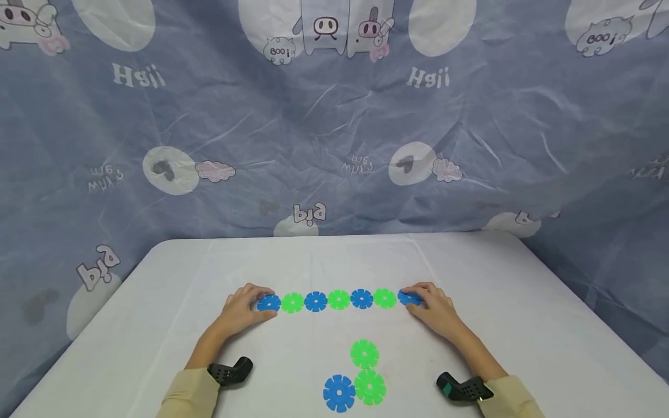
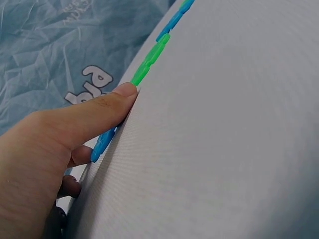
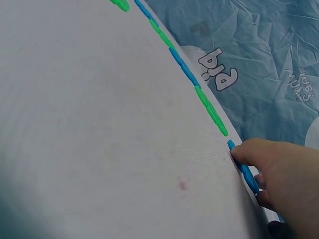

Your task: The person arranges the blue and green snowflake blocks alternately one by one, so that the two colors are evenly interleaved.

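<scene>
Across the white table runs a row of notched plastic discs, alternating blue and green. My left hand [image 1: 244, 309] holds the blue disc [image 1: 269, 303] at the left end, thumb on the near edge and fingers round the far side. Beside it lies a green disc [image 1: 292, 302], touching or nearly so. At the right end, my right hand [image 1: 434, 309] pinches another blue disc [image 1: 409, 297] between thumb and fingers. A small gap parts this disc from the neighbouring green disc [image 1: 385, 298], also seen in the right wrist view. Between them lie a blue disc [image 1: 316, 301] and others.
Nearer the front lie two green discs, one [image 1: 364, 353] behind the other [image 1: 370, 386], with a blue disc [image 1: 338, 393] to their left. A dark wrist device [image 1: 230, 371] sits on each forearm. A printed blue-grey curtain [image 1: 334, 128] hangs behind the table [image 1: 282, 261].
</scene>
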Available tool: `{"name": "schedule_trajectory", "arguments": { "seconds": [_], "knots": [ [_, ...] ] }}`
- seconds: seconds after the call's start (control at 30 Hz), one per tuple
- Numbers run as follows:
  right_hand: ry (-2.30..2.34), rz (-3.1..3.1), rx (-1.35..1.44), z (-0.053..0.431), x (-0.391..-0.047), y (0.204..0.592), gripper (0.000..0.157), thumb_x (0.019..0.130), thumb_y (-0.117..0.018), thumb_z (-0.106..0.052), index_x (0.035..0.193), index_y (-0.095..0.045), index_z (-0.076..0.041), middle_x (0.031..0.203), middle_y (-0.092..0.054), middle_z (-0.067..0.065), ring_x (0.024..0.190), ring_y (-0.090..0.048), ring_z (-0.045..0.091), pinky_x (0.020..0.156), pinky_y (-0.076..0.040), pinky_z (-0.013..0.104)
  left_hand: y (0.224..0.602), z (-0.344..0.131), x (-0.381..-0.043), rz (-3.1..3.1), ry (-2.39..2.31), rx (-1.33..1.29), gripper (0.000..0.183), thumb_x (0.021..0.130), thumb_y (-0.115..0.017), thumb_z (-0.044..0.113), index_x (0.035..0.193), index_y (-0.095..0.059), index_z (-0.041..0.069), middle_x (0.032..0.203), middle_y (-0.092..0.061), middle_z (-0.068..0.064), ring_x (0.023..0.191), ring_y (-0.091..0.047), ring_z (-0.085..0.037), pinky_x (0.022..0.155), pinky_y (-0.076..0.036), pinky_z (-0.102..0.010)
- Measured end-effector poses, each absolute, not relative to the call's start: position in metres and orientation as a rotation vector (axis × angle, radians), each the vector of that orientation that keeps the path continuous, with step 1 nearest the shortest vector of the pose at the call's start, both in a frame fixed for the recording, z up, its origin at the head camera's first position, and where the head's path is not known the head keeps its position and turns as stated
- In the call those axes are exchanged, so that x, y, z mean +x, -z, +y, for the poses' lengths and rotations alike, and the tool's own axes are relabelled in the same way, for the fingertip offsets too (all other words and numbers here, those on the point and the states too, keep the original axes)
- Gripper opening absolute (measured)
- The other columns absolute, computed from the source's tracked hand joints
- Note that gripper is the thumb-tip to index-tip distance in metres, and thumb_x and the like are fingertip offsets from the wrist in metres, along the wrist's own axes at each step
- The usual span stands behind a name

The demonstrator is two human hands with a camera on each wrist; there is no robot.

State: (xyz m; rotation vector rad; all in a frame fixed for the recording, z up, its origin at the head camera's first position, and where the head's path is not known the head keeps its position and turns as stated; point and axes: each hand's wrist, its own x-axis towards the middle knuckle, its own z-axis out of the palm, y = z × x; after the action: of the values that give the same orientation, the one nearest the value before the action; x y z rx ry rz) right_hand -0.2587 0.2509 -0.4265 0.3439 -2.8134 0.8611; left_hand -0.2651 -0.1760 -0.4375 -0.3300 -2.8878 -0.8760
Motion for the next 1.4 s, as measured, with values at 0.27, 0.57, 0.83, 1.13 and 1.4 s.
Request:
{"name": "schedule_trajectory", "arguments": {
  "seconds": [0.27,0.57,0.83,1.13,1.4],
  "knots": [
    [-0.841,-2.790,0.348,0.2494,-0.2610,0.4256,0.033,0.085,-0.060,-0.022,0.117,-0.059,-0.013,0.123,-0.050,0.016,0.113,-0.042,0.038,0.089,-0.025,0.056,0.4349,-0.1765,-0.2636,-2.881,0.898,-0.347,0.049,0.073,-0.068,0.049,0.113,-0.060,0.022,0.105,-0.053,-0.003,0.098,-0.045,-0.019,0.077,-0.027,-0.035],
    [-0.847,-2.799,0.351,0.2457,-0.2598,0.4258,0.033,0.085,-0.060,-0.023,0.117,-0.059,-0.013,0.124,-0.050,0.015,0.114,-0.041,0.038,0.091,-0.024,0.056,0.4301,-0.1813,-0.2645,-2.880,0.878,-0.365,0.050,0.072,-0.069,0.049,0.113,-0.060,0.021,0.102,-0.052,-0.001,0.094,-0.044,-0.017,0.076,-0.026,-0.035],
    [-0.833,-2.798,0.357,0.2491,-0.2614,0.4229,0.034,0.085,-0.060,-0.024,0.117,-0.059,-0.013,0.123,-0.050,0.016,0.113,-0.041,0.038,0.091,-0.024,0.055,0.4297,-0.1779,-0.2672,-2.879,0.879,-0.367,0.050,0.072,-0.069,0.048,0.113,-0.060,0.021,0.101,-0.052,-0.002,0.094,-0.045,-0.018,0.076,-0.026,-0.035],
    [-0.833,-2.815,0.339,0.2489,-0.2602,0.4214,0.034,0.085,-0.061,-0.024,0.117,-0.059,-0.013,0.123,-0.050,0.016,0.114,-0.041,0.037,0.091,-0.024,0.055,0.4324,-0.1767,-0.2670,-2.885,0.891,-0.365,0.050,0.072,-0.070,0.048,0.113,-0.060,0.021,0.100,-0.052,-0.001,0.093,-0.044,-0.017,0.075,-0.026,-0.034],
    [-0.803,-2.817,0.339,0.2487,-0.2605,0.4235,0.034,0.085,-0.060,-0.026,0.118,-0.060,-0.015,0.123,-0.050,0.015,0.111,-0.042,0.035,0.090,-0.025,0.055,0.4326,-0.1768,-0.2676,-2.896,0.888,-0.355,0.051,0.072,-0.069,0.050,0.114,-0.060,0.022,0.101,-0.052,-0.001,0.094,-0.044,-0.017,0.075,-0.026,-0.033]
  ]
}}
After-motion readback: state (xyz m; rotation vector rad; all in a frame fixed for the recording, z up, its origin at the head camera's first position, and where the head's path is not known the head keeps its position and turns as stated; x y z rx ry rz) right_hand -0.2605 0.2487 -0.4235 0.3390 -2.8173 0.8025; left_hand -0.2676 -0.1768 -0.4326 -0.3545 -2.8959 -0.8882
